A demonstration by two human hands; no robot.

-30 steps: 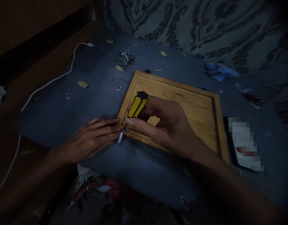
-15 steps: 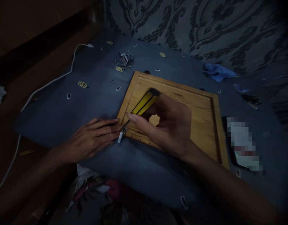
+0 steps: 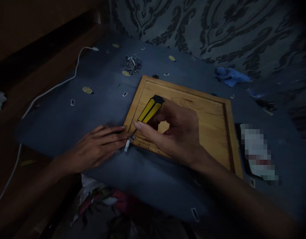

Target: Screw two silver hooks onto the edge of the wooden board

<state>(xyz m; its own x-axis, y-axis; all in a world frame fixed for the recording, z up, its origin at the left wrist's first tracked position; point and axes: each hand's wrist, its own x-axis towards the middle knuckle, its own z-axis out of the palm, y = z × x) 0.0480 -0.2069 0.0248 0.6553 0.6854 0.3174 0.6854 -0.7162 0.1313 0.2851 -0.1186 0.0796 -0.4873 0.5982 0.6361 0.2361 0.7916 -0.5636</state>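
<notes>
Screwdriver (image 3: 151,110) in right hand (image 3: 180,132), panel (image 3: 212,122) beneath, left hand (image 3: 100,144) at corner

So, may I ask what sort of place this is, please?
Probably a room in a home rather than a workshop: the wooden panel lies on a blue pineapple-print cover, a patterned wall covering or curtain rises behind it, and a white cable runs along the left.

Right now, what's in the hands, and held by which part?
Right hand: screwdriver, by its yellow-and-black handle. Left hand: no grip visible; fingers lie against the wooden panel, beside a metal piece.
</notes>
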